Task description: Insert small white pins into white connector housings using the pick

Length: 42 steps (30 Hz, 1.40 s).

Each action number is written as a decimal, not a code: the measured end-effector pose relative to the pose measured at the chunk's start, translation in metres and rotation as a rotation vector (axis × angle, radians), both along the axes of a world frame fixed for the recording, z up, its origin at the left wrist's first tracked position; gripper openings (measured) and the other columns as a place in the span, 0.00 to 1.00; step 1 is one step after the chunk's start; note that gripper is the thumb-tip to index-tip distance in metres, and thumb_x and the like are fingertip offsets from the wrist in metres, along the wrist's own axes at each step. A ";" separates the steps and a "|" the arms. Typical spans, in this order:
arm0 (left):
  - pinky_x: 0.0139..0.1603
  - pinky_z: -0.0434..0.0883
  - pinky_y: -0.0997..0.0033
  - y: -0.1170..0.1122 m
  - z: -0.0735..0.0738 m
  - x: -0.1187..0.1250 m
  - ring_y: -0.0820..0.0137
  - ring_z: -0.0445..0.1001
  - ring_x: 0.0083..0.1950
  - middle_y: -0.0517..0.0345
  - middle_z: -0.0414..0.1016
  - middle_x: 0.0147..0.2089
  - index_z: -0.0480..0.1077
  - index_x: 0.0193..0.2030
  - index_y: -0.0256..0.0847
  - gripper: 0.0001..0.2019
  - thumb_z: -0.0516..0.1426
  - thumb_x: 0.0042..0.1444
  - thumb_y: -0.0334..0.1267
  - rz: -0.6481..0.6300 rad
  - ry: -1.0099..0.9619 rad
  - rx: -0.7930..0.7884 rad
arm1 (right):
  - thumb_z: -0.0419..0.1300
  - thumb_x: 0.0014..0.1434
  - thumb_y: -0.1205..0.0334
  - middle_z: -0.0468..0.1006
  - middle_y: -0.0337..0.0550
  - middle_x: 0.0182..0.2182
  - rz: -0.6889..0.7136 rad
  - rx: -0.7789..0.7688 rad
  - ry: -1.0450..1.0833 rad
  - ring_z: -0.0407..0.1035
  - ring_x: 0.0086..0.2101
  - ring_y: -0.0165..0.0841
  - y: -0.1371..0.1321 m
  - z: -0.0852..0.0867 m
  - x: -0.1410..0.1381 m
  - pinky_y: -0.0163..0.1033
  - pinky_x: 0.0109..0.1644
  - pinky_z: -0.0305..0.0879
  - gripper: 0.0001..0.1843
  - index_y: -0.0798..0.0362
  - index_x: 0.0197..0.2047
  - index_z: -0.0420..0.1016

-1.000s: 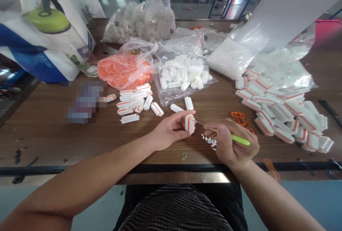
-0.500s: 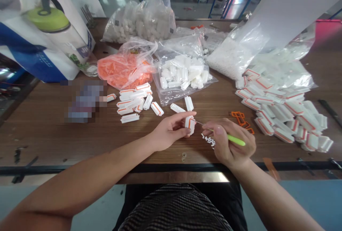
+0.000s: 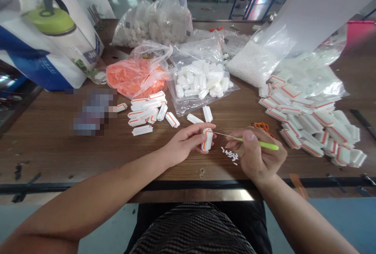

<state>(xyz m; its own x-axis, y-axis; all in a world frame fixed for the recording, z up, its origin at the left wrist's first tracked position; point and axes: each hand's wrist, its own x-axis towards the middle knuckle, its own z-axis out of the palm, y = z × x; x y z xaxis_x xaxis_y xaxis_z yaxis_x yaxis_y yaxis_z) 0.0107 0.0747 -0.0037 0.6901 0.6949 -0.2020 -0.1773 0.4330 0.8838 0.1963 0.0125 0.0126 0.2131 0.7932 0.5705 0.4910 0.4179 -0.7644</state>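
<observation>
Between the fingers and thumb of my left hand [image 3: 185,144] stands a small white plastic housing [image 3: 208,141] with an orange strip along its top and side. My right hand [image 3: 260,154] is closed around a thin metal pick with a lime-green handle [image 3: 268,145]. The pick's tip reaches the upper right edge of the housing; whether it touches cannot be told. Tiny white pieces [image 3: 231,155] lie loose on the table just left of my right hand. Behind that hand are several orange frames [image 3: 262,127], partly hidden by it.
White housings with orange strips form a large pile [image 3: 314,124] at right and a smaller pile [image 3: 145,111] at left. Behind stand a bag of orange parts [image 3: 135,75], a bag of white housings [image 3: 202,79] and a bag of white granules [image 3: 252,62]. A green-lidded bottle [image 3: 54,22] is at left.
My right hand has shifted slightly right with the pick, whose handle now lies flatter. The housing has turned a little in my left hand, and its thumb has moved up.
</observation>
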 end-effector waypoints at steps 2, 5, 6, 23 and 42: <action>0.40 0.74 0.71 0.000 0.000 0.000 0.67 0.75 0.46 0.51 0.76 0.47 0.73 0.54 0.43 0.15 0.59 0.60 0.36 -0.003 -0.007 0.002 | 0.52 0.66 0.67 0.79 0.36 0.24 0.009 -0.013 0.003 0.73 0.20 0.26 0.001 0.000 0.000 0.33 0.25 0.70 0.14 0.52 0.33 0.77; 0.39 0.74 0.71 0.001 0.000 0.000 0.67 0.74 0.46 0.50 0.76 0.47 0.73 0.53 0.43 0.15 0.59 0.60 0.36 -0.006 -0.013 -0.006 | 0.53 0.66 0.66 0.79 0.37 0.25 0.024 -0.015 -0.002 0.73 0.21 0.27 0.002 0.000 -0.001 0.33 0.25 0.71 0.13 0.52 0.33 0.77; 0.39 0.74 0.71 0.001 0.000 -0.001 0.66 0.74 0.46 0.50 0.76 0.47 0.74 0.53 0.43 0.15 0.59 0.60 0.36 -0.007 -0.017 -0.018 | 0.53 0.66 0.66 0.79 0.37 0.25 0.028 -0.015 -0.014 0.73 0.21 0.26 0.002 0.001 -0.001 0.33 0.25 0.71 0.13 0.52 0.33 0.77; 0.43 0.74 0.68 0.001 0.000 -0.001 0.68 0.75 0.44 0.50 0.75 0.50 0.74 0.55 0.45 0.16 0.58 0.60 0.36 -0.015 -0.033 -0.042 | 0.52 0.65 0.69 0.78 0.37 0.24 0.091 0.055 -0.052 0.72 0.22 0.27 -0.001 0.005 -0.003 0.34 0.25 0.68 0.12 0.52 0.35 0.76; 0.43 0.74 0.67 0.000 -0.004 -0.001 0.70 0.73 0.42 0.51 0.74 0.48 0.72 0.57 0.45 0.19 0.61 0.59 0.40 -0.001 -0.038 0.004 | 0.53 0.64 0.71 0.78 0.36 0.24 0.064 0.117 -0.141 0.74 0.24 0.28 -0.002 0.005 -0.002 0.35 0.29 0.71 0.11 0.51 0.37 0.76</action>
